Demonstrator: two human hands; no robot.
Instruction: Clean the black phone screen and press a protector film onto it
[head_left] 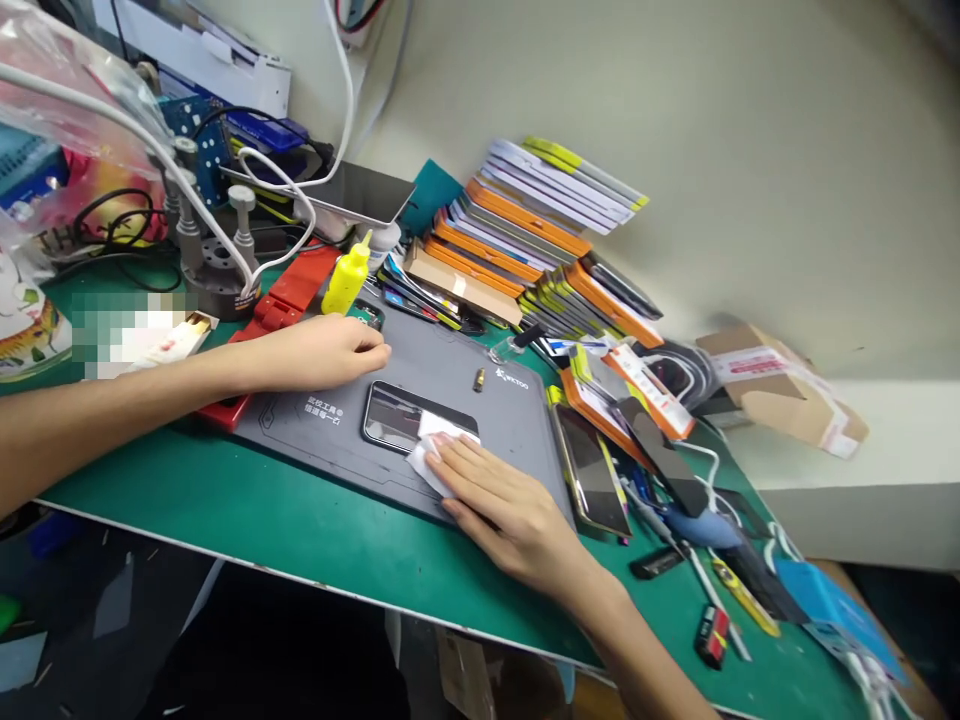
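Note:
A smartphone (394, 418) with a dark, reflective screen lies flat on a grey work mat (307, 440). Over its right part my right hand (502, 500) presses a white wipe (427, 470), fingers long and close together on it. My left hand (352, 350) hovers or rests above the mat's upper left, fingers curled in; whether anything is inside them is hidden. Just behind it are a small green board-like piece (367, 315) and a yellow squeeze bottle (347, 275). A small brass-coloured piece (479, 380) and a clear bottle with a black cap (506, 348) stand near the mat's far edge.
Stacked orange and white boxes (510, 220) line the wall. On the right lie another phone (592, 470), a yellow cutter (744, 595) and cables. A red hinged tool (292, 290) and a grey holder (217, 260) are at left. The green table's front edge (300, 580) runs nearby.

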